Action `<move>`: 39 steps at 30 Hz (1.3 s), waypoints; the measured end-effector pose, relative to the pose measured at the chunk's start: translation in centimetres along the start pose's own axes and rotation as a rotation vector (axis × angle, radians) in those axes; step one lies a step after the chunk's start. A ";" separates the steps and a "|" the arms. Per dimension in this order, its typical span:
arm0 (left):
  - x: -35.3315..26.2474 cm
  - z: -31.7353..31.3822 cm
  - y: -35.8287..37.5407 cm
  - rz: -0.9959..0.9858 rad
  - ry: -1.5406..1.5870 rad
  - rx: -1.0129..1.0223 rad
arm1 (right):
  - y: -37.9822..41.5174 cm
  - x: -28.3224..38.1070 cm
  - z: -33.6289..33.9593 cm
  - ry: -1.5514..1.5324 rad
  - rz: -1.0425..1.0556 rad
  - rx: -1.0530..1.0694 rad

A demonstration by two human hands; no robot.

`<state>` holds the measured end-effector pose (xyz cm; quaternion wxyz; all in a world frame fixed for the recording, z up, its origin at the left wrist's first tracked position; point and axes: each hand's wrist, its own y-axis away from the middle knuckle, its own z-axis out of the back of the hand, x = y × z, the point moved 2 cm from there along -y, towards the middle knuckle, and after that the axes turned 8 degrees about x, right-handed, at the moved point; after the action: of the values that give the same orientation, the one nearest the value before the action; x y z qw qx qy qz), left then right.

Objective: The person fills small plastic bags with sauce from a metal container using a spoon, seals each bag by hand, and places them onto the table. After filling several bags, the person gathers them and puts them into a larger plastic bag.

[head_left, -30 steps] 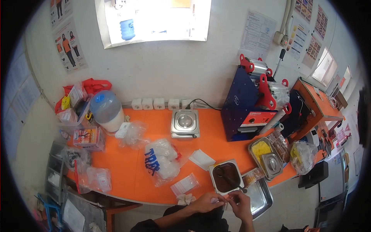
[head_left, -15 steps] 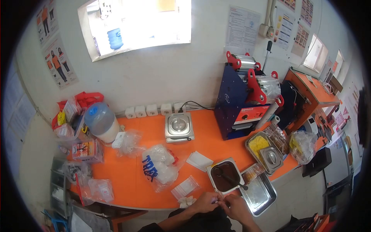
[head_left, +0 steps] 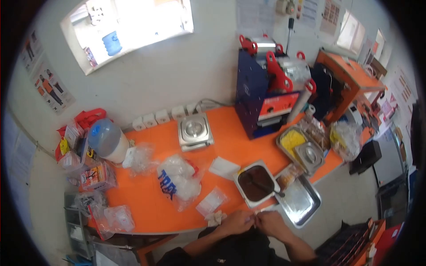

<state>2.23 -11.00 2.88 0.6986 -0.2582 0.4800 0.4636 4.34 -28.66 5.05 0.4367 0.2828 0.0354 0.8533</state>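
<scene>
My left hand and my right hand meet at the table's front edge, fingers closed and fingertips together. Whatever they pinch is too small to make out. Just beyond them stands a square metal container of dark brown sauce, with a black ladle resting in it. A metal tray lies to its right, with a clear packet at its upper left corner. Left of my hands are a crumpled cloth and a flat clear bag.
A blue sealing machine stands at the back. To its left is a lidded metal container. A bag with blue lettering lies mid-table. At right, a tray of yellow food sits beside a plastic bag.
The view has tilted down and shifted, so the table items appear higher. Both hands stay together, with the right hand's fingers curled in more tightly.
</scene>
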 end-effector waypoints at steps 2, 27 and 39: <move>0.7 -1.0 0.1 0.094 0.002 -0.029 | -0.3 -0.1 -1.0 0.039 0.015 -0.065; 1.0 4.2 0.4 -0.382 -0.122 -0.379 | -4.2 0.2 5.1 -0.512 -0.134 -0.048; 3.8 5.1 1.7 -0.027 0.198 -0.454 | -9.2 -5.8 1.7 0.129 -0.319 -0.254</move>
<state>3.33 -4.57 1.61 0.5786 -0.4590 0.4262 0.5224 14.52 -27.78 1.06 0.5953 0.1611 -0.0004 0.7872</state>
